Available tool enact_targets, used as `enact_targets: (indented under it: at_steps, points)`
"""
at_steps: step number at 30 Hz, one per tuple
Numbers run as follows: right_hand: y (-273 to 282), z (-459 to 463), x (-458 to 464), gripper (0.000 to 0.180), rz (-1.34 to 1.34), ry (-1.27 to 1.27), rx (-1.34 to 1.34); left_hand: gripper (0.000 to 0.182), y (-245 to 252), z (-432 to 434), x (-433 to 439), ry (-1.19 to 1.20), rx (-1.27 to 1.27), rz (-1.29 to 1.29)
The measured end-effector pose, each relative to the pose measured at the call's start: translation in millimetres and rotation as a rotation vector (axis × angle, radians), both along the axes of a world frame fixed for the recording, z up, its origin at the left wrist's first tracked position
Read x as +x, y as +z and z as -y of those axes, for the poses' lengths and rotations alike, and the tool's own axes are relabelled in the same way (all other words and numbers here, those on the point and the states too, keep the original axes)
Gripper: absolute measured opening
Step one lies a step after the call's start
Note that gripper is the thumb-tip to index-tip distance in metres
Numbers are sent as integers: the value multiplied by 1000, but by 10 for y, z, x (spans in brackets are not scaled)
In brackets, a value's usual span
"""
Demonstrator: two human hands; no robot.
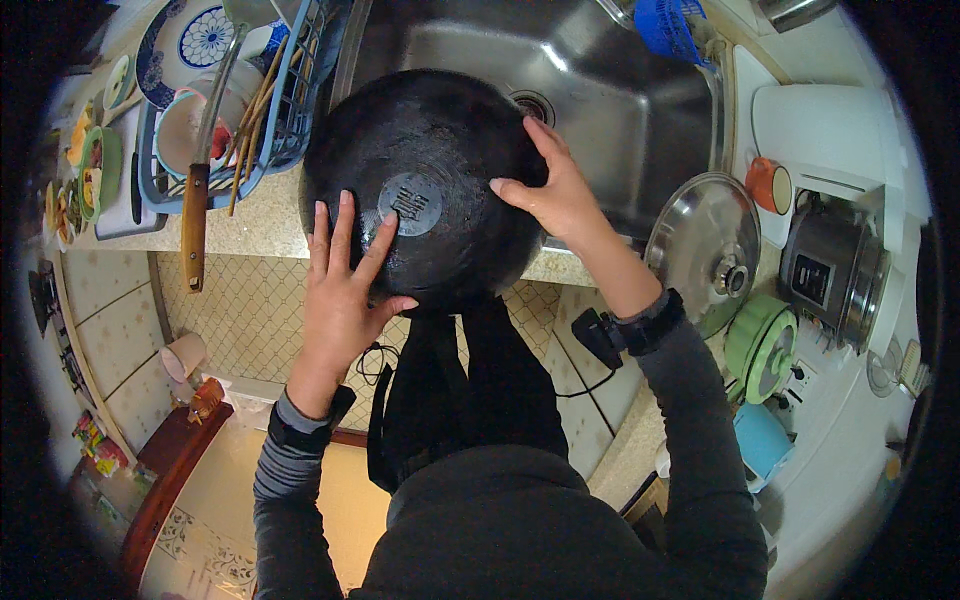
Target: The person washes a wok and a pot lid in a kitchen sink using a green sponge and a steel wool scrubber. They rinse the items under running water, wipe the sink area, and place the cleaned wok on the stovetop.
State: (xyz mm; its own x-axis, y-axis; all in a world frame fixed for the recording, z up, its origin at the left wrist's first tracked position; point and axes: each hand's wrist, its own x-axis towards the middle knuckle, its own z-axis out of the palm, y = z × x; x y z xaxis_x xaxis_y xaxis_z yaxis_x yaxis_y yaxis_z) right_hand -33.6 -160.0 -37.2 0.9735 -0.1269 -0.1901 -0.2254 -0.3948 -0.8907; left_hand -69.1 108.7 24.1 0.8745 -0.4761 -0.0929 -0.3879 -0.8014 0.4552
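A black wok [450,135] is turned over, its wet-looking underside facing up with a grey stamped disc at the centre. It covers the front left corner of the stainless steel sink [600,97] and the counter edge. My left hand [341,292] lies on the near left of the underside, fingers spread and thumb towards the near edge. On the right side, my right hand [555,180] grips the wok, thumb on the underside and fingers at its outer side. The wok's handle and inside are hidden.
Left of the sink stands a blue dish rack [292,112] with bowls and chopsticks; a wooden-handled spatula [196,225] juts past the counter edge. A glass lid [701,247] leans at the sink's right, near a green pot [761,349]. A blue basket [671,30] sits at the far corner.
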Motion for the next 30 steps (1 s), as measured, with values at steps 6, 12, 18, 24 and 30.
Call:
enact_targets:
  at_steps: [6, 12, 18, 24, 30]
  points:
    - [40, 25, 46, 96, -46, -10, 32, 94, 33, 50, -2, 19, -8, 6]
    - [41, 11, -98, 94, -63, 4, 36, 95, 46, 39, 14, 2, 34, 25]
    - [36, 46, -109, 90, -128, -24, 150, 94, 48, 41, 14, 1, 42, 35]
    - [14, 26, -122, 87, -157, -71, 254, 93, 38, 45, 13, 4, 40, 34]
    - [4, 115, -117, 81, -170, -82, 165, 95, 17, 35, 3, 7, -3, 42]
